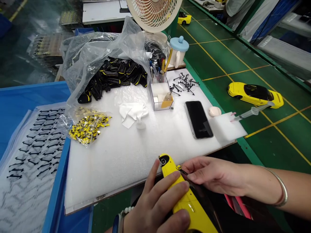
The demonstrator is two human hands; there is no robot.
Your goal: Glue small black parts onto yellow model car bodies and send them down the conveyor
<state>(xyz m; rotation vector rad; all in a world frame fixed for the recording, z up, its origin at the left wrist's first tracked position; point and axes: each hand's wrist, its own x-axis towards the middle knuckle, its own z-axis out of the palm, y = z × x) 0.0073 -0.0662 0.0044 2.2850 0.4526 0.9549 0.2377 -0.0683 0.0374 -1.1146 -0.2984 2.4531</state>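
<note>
A yellow model car (194,207) is held tilted at the table's front edge, its lower part cut off by the frame. My left hand (160,200) lies over its yellow side, gripping it with the fingers somewhat spread. At the car's far end shows a dark round part (164,160). Close beside it sits a small yellow and black piece (178,167), perhaps a side mirror. My right hand (209,173) is closed at this piece, thumb and forefinger pinched together against the car's dark area. Whatever lies between those fingertips is hidden.
On the white foam table (116,161) are a phone (199,119), a syringe (252,111) on a foam block, a white cloth (132,111), a clear organizer (161,97), a bag of black parts (119,74) and yellow-black pieces (88,127). A fan (155,13) stands behind.
</note>
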